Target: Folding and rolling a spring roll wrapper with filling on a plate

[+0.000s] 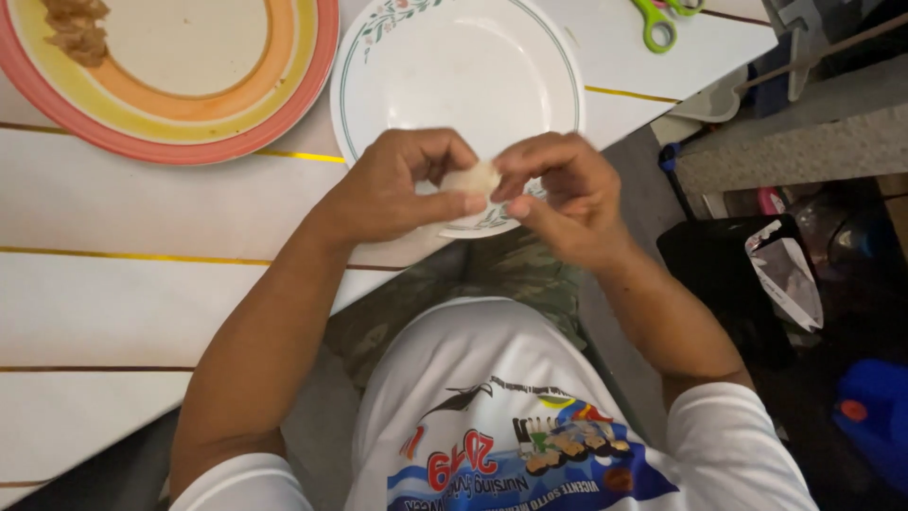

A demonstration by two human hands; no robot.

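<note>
Nearest the camera: white printed shirt (492, 416) and camouflage-patterned trousers (492, 274), seen from above, seated at the desk edge.

Just beyond, over the near rim of a plate: left hand (392, 189) and right hand (563, 194) brought together, fingertips of both pinched on a small pale piece of dough (473, 177) held between them, clear of the desk. Fingers curled, neither hand released.

Beneath the hands: white plate with a thin green rim line and a floral border (454, 66), lying flat, its near edge partly covered by the hands.

Supporting surface: white desk (113, 284) crossed by narrow gold and dark stripes, its edge running diagonally toward the upper right.

Farther left: larger plate with orange, yellow and pink rings (189, 114), close beside the white plate, carrying a small heap of brownish filling (76, 28) at its far left, cut off by the frame.

Far right of the desk: green-handled scissors (662, 19), well apart from the plates, only the handles visible.

Right of the desk, lower and dim: grey floor (643, 199), black bag or bin (719, 274) with a crumpled silvery packet (785, 274) at its edge, blue container with an orange cap (870, 416), grey ledge (804, 142) above. Details blurred in shadow.
</note>
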